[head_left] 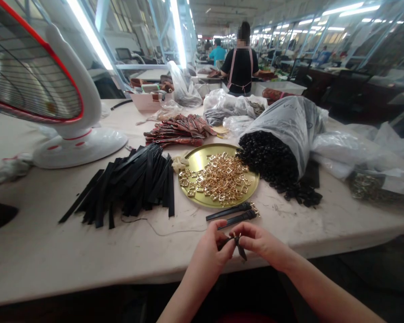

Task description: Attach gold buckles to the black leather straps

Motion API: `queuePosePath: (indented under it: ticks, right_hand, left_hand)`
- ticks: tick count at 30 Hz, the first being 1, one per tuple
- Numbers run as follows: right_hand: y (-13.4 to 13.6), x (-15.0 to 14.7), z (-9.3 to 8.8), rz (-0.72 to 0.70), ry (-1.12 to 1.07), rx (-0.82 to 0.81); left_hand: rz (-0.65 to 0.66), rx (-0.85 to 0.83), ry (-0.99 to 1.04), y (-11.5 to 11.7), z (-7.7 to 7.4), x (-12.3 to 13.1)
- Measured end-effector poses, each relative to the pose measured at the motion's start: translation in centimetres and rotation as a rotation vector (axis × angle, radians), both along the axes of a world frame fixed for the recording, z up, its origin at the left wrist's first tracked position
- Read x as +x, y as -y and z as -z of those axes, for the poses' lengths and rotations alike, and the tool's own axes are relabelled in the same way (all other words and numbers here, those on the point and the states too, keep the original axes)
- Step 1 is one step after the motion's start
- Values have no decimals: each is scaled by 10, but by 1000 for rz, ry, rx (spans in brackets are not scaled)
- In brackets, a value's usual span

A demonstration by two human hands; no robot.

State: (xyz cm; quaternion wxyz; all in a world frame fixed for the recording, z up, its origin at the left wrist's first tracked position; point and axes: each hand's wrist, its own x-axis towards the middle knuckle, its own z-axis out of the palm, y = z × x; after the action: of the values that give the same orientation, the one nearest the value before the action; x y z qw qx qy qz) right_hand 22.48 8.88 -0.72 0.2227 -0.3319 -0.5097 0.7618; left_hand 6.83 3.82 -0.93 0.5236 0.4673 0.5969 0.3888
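Close to the table's front edge, my left hand (pixel 216 244) and my right hand (pixel 257 242) meet, both closed on one black strap (pixel 241 252). A bit of gold metal shows between the fingertips, though most of the piece is covered. Just beyond my hands lie two black straps with gold buckles (pixel 234 214), side by side. Behind them is a round gold tray (pixel 202 154) heaped with small gold buckles (pixel 224 177). A pile of flat black strips (pixel 131 184) spreads to the left of the tray.
A plastic bag (pixel 289 121) spills small black pieces (pixel 272 157) at the right. Reddish-brown strips (pixel 180 130) lie behind the tray. A white fan (pixel 81 139) stands at left; a thread (pixel 155 231) trails across the table. Another person (pixel 240 63) stands farther back.
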Motion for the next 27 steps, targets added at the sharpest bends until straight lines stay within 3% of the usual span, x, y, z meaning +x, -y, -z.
queuePosePath:
  ticks: [3, 7, 16, 18, 23, 25, 27]
  right_hand:
    - [4, 3, 3, 38, 1, -73]
    - [10, 9, 5, 47, -28, -62]
    - [18, 14, 3, 297, 311, 456]
    - [22, 14, 1, 267, 276, 454]
    - [27, 18, 0, 90, 223, 244]
    - [29, 19, 0, 102, 235, 263]
    - [31, 17, 0, 134, 301, 391]
  left_hand:
    - [29, 26, -188, 4, 3, -2]
    - [123, 26, -161, 11, -1, -3]
    - [143, -22, 39, 28, -17, 4]
    - [124, 1, 17, 29, -16, 7]
    - [155, 32, -27, 33, -11, 6]
    - [176, 10, -13, 35, -11, 5]
    - [177, -3, -13, 36, -12, 4]
